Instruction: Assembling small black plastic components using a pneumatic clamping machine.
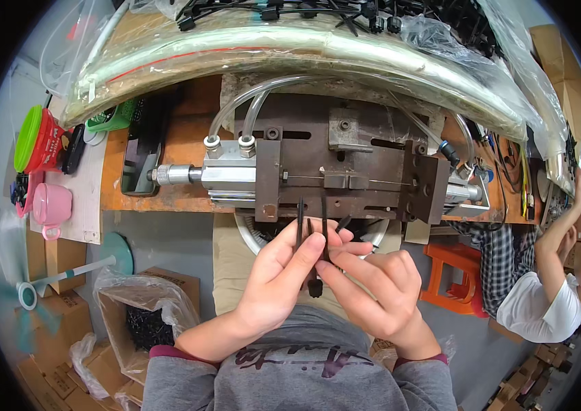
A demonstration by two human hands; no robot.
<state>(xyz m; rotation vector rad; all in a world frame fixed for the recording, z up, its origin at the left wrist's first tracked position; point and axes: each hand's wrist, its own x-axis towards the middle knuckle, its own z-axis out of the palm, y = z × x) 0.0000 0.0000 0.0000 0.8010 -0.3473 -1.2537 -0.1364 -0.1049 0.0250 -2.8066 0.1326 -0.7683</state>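
My left hand (280,274) is closed around several thin black plastic sticks (300,222), which poke up past the thumb and fingers. A black knobbed end (315,286) hangs below the fingertips. Close beside it, my right hand (379,291) pinches one thin black stick (324,219) between thumb and forefinger. Both hands are in front of a dark metal clamping fixture (290,123), apart from it. A thin wire or rod (386,181) runs across the fixture through two small grey blocks (345,181). The exact shape of the held sticks is partly hidden by my fingers.
Silver pneumatic cylinders (229,177) with clear hoses flank the fixture on the wooden bench (181,144). Above lies a plastic-covered roll (290,51) with black knobbed parts (376,24). Lower left is a lined box (109,301) of black pieces; right, an orange stool (451,277) and another person (540,308).
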